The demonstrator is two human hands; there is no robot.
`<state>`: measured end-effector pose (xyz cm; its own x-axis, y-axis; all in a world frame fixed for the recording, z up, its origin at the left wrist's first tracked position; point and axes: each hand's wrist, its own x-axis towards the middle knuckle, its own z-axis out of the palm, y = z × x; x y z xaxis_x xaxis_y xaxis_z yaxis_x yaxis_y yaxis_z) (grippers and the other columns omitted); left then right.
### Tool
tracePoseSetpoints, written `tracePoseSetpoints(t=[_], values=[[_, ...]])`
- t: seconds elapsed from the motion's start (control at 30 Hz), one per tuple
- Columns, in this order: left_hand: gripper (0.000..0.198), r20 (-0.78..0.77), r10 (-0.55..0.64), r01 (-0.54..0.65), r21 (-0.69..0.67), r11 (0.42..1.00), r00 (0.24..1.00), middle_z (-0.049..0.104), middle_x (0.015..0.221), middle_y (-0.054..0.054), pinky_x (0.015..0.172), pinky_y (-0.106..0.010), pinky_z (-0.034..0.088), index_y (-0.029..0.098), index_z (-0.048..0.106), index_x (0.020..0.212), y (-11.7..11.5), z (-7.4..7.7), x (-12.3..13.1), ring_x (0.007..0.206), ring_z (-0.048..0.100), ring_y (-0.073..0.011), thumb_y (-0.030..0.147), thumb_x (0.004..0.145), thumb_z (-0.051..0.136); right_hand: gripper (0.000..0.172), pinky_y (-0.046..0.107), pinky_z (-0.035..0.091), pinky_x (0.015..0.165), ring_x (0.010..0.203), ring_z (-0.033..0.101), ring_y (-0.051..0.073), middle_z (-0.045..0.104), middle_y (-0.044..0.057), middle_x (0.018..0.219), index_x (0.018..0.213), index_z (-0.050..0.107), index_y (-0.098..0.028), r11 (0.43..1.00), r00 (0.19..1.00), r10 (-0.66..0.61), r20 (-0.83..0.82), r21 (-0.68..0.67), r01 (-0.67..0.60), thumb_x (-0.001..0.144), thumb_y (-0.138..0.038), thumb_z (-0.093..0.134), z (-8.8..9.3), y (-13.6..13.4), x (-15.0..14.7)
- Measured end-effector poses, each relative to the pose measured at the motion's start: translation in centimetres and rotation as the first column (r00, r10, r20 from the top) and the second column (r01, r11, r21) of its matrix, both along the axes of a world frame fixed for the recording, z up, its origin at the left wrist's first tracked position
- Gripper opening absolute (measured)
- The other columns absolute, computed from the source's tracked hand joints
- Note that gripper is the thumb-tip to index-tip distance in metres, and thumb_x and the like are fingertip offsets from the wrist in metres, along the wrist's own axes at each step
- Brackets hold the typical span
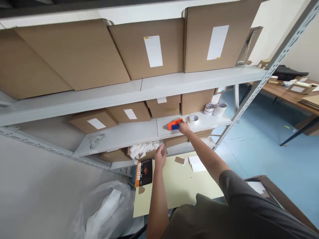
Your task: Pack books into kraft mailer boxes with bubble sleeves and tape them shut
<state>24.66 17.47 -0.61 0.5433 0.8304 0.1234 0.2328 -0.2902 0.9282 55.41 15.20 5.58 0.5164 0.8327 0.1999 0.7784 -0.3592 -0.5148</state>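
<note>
My right hand [184, 127] reaches to the middle shelf, its fingers closed on the near end of an orange-and-blue tape dispenser [173, 124], which is on the shelf surface. Just right of it lies a roll of tape [193, 119]. Lower and to the left, my left hand [160, 156] is raised in front of the bottom shelf, fingers loosely bent and apart, with nothing visible in it. Beside that hand, a bundle of white strips [143, 150] spills from a cardboard box.
Cardboard boxes [149, 49] line the upper shelf [169, 79]. More tape rolls [219, 109] stand at the middle shelf's right end. Below is a pale yellow tabletop [179, 186] with a black-and-orange package [144, 172] and paper scraps. A clear plastic bag [107, 205] is at the lower left.
</note>
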Motion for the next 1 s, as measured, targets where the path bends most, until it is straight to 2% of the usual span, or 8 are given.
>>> tracePoseSetpoints(t=[0.1, 0.2, 0.33, 0.43, 0.6, 0.77, 0.87, 1.0], values=[[0.047, -0.024, 0.012, -0.012, -0.004, 1.000, 1.000, 0.073, 0.141, -0.013, 0.114, -0.044, 0.056, 0.025, 0.069, 0.146, -0.3, 0.3, -0.7, 0.132, 0.069, -0.0279, 0.027, 0.100, 0.063, 0.053, 0.053, 0.024, 0.130, 0.131, 0.064, 0.032, 0.075, 0.019, 0.137, 0.144, 0.069, -0.018, 0.993, 0.998, 0.011, 0.065, -0.116, -0.003, 0.093, -0.007, 0.064, -0.6, 0.1, 0.6], [0.045, -0.029, 0.017, -0.017, 0.006, 1.000, 0.999, 0.074, 0.139, -0.013, 0.114, -0.043, 0.056, 0.024, 0.070, 0.146, -0.3, 0.2, -1.4, 0.132, 0.069, -0.0272, 0.024, 0.101, 0.061, 0.041, 0.047, 0.032, 0.123, 0.126, 0.065, 0.033, 0.074, 0.022, 0.135, 0.136, 0.073, -0.013, 0.994, 0.989, 0.041, 0.141, -0.105, -0.026, 0.096, -0.010, 0.061, -1.7, -2.1, 0.3], [0.045, -0.011, 0.004, -0.004, 0.000, 1.000, 1.000, 0.073, 0.141, -0.013, 0.113, -0.043, 0.058, 0.024, 0.070, 0.145, -0.1, 0.0, -2.2, 0.130, 0.070, -0.0269, 0.022, 0.101, 0.059, 0.039, 0.044, 0.033, 0.120, 0.126, 0.062, 0.034, 0.073, 0.021, 0.130, 0.136, 0.071, -0.011, 1.000, 0.971, -0.012, 0.240, -0.010, 0.014, 0.101, -0.015, 0.053, -3.5, -7.7, -2.0], [0.045, -0.012, -0.042, 0.042, 0.002, 0.999, 0.999, 0.072, 0.142, -0.012, 0.110, -0.040, 0.059, 0.024, 0.070, 0.145, -0.4, -0.4, -2.7, 0.128, 0.070, -0.0263, 0.022, 0.101, 0.059, 0.036, 0.046, 0.033, 0.120, 0.123, 0.060, 0.034, 0.074, 0.019, 0.124, 0.132, 0.071, -0.014, 0.996, 0.961, -0.089, 0.261, 0.027, 0.085, 0.105, -0.018, 0.049, -5.9, -13.1, -5.2], [0.046, -0.019, -0.139, 0.138, -0.044, 0.989, 0.990, 0.073, 0.139, -0.014, 0.108, -0.041, 0.059, 0.021, 0.070, 0.146, -1.5, -1.9, -4.3, 0.125, 0.071, -0.0282, 0.025, 0.101, 0.061, 0.028, 0.049, 0.034, 0.118, 0.116, 0.060, 0.035, 0.074, 0.017, 0.114, 0.123, 0.072, -0.018, 0.970, 0.953, -0.235, 0.190, -0.018, 0.243, 0.105, -0.022, 0.051, -12.3, -23.0, -12.1], [0.046, -0.039, -0.159, 0.155, -0.095, 0.983, 0.986, 0.072, 0.144, -0.013, 0.102, -0.037, 0.061, 0.023, 0.069, 0.146, -2.8, -3.7, -7.4, 0.120, 0.072, -0.0244, 0.025, 0.101, 0.063, 0.023, 0.047, 0.039, 0.113, 0.116, 0.063, 0.035, 0.076, 0.018, 0.112, 0.113, 0.074, -0.018, 0.918, 0.938, -0.333, 0.093, -0.195, 0.345, 0.099, -0.017, 0.055, -19.9, -31.7, -18.9], [0.040, -0.059, -0.167, 0.157, -0.140, 0.978, 0.984, 0.073, 0.142, -0.013, 0.100, -0.035, 0.062, 0.022, 0.072, 0.140, -3.7, -4.6, -10.0, 0.116, 0.073, -0.0225, 0.025, 0.101, 0.065, 0.026, 0.047, 0.041, 0.111, 0.114, 0.066, 0.034, 0.078, 0.019, 0.110, 0.110, 0.075, -0.017, 0.882, 0.932, -0.360, 0.028, -0.317, 0.350, 0.094, -0.012, 0.056, -23.9, -34.7, -21.2], [0.034, -0.120, -0.110, 0.084, -0.201, 0.976, 0.987, 0.077, 0.134, -0.014, 0.101, -0.037, 0.062, 0.020, 0.076, 0.133, -5.8, -6.2, -13.2, 0.115, 0.075, -0.0232, 0.028, 0.101, 0.067, 0.040, 0.045, 0.044, 0.109, 0.120, 0.069, 0.034, 0.078, 0.022, 0.124, 0.122, 0.076, -0.013, 0.818, 0.919, -0.390, -0.059, -0.480, 0.316, 0.089, -0.008, 0.055, -27.7, -35.7, -21.8]])
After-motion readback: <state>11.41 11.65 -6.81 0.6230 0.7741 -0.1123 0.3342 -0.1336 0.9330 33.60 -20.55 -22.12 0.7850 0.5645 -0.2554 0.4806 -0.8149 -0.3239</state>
